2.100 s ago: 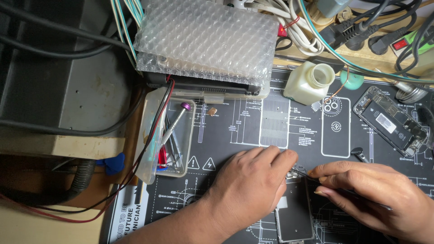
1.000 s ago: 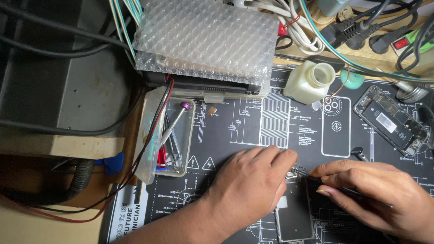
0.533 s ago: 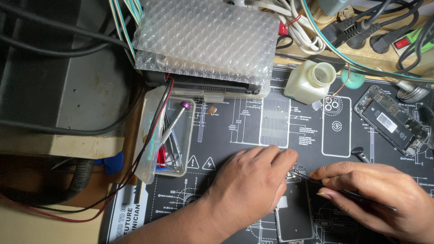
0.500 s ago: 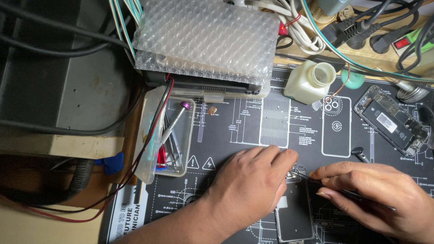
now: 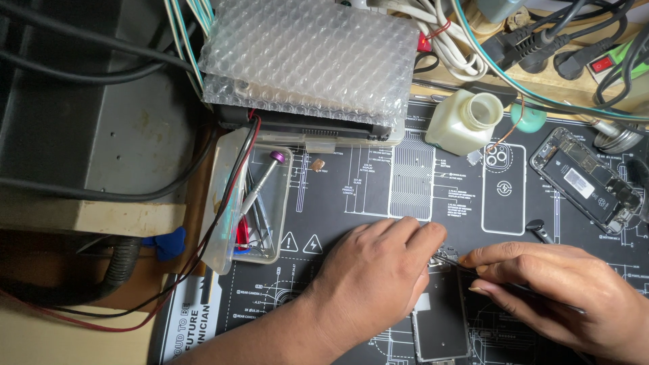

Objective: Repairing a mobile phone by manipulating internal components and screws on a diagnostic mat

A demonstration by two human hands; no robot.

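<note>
Left hand (image 5: 378, 270) pressed flat on opened phone (image 5: 439, 318), right hand (image 5: 561, 290) pinching thin tweezers (image 5: 449, 260) just beside it; likely light, fragile parts, best gripped by edges.

Head-worn, looking steeply down, close over the dark work mat (image 5: 351, 196); bottom edge probably cropped.
</note>
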